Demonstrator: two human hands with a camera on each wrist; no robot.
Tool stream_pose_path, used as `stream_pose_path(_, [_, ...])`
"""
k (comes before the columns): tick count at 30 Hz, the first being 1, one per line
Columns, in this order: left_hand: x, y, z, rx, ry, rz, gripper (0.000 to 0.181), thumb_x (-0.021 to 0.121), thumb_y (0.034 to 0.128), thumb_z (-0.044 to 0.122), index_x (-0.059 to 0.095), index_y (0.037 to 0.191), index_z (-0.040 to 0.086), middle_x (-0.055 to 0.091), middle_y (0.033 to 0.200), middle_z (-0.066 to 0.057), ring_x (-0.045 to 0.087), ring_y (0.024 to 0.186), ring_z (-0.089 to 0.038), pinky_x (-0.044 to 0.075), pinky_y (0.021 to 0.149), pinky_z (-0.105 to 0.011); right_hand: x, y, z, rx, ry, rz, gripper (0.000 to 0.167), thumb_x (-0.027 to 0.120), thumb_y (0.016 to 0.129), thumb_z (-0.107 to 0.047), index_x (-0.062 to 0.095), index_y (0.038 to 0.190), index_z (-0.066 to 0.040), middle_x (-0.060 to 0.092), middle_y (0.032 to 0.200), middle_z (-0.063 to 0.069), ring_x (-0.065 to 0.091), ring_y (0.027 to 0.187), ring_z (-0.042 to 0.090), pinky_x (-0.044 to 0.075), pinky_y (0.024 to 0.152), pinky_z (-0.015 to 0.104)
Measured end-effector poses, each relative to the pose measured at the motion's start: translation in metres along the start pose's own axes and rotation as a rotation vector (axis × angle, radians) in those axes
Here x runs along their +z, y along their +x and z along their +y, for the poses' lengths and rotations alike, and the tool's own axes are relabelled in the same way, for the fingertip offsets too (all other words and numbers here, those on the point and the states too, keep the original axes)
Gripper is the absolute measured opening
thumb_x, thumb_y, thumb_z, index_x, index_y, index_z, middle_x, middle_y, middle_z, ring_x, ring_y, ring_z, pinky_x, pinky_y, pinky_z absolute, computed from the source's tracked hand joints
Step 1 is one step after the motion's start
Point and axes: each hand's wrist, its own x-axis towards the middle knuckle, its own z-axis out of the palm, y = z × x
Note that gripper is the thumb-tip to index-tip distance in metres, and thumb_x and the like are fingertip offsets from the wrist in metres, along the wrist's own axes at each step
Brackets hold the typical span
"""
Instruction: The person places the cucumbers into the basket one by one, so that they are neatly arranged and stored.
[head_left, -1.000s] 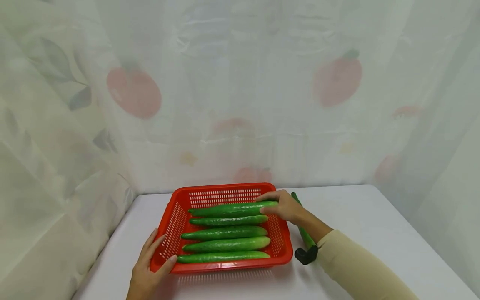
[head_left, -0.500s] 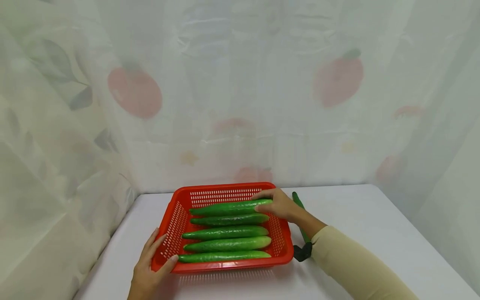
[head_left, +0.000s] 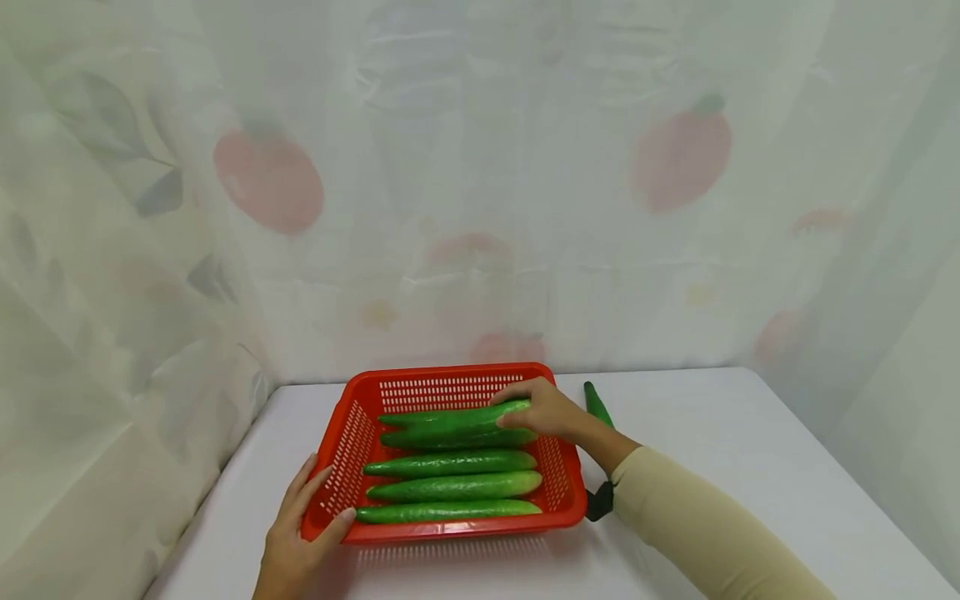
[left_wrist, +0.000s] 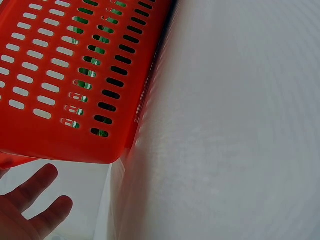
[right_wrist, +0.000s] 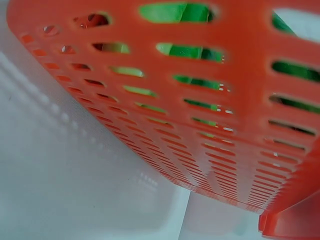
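Note:
A red perforated plastic basket point(head_left: 442, 527) stands on the table with several green cucumbers point(head_left: 453, 487) laid crosswise in it. My right hand point(head_left: 543, 410) reaches over the basket's right side and pinches the right end of the rearmost cucumber point(head_left: 472, 417) between thumb and fingers. That cucumber lies partly over the one in front of it. At the front left corner, my left hand point(head_left: 296, 533) rests against the basket, thumb at the front rim and straight, spread fingers along the left side. The right wrist view shows only the basket's slotted wall point(right_wrist: 240, 125), with cucumbers behind it.
Another cucumber point(head_left: 597, 407) lies on the white table point(head_left: 720, 450) to the right of the basket, partly hidden by my right forearm. Curtains printed with fruit point(head_left: 465, 183) hang behind the table. A black device point(head_left: 600, 502) sits at my right wrist.
My right hand has moved left, shifting the rearmost cucumber left and forward until it overlaps its neighbour. The left hand and the basket have hardly moved.

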Motion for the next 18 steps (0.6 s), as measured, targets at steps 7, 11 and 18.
stream_pose_path(7, [0.0,-0.001,0.0,0.01,-0.008,0.002,0.06,0.075,0.0864,0.026,0.051,0.14,0.013,0.029,0.153,0.003,0.029,0.132,-0.006,0.029,0.087,-0.003,0.003,0.009,0.02,0.032,0.01,0.017,0.025,0.076,0.083,-0.011,0.072,0.107,-0.007,0.067,0.102,0.004,0.06,0.087,0.019,0.053,0.071,0.033])
stream_pose_path(11, [0.0,0.0,0.0,-0.005,-0.007,-0.003,0.061,0.075,0.0863,0.027,0.051,0.141,0.015,0.028,0.153,0.005,0.028,0.13,-0.001,0.029,0.087,-0.004,0.004,0.01,0.023,0.049,-0.011,0.021,0.026,0.073,0.085,-0.009,0.07,0.11,-0.005,0.067,0.104,0.009,0.061,0.092,0.022,0.052,0.077,0.035])
stream_pose_path(18, [0.0,0.0,0.001,0.018,-0.023,-0.007,0.061,0.076,0.0854,0.024,0.051,0.14,0.014,0.028,0.154,0.001,0.032,0.133,-0.023,0.029,0.086,-0.003,0.005,0.009,0.02,0.063,-0.026,0.046,0.026,0.072,0.086,-0.008,0.069,0.112,-0.005,0.067,0.104,0.008,0.061,0.096,0.023,0.051,0.081,0.036])
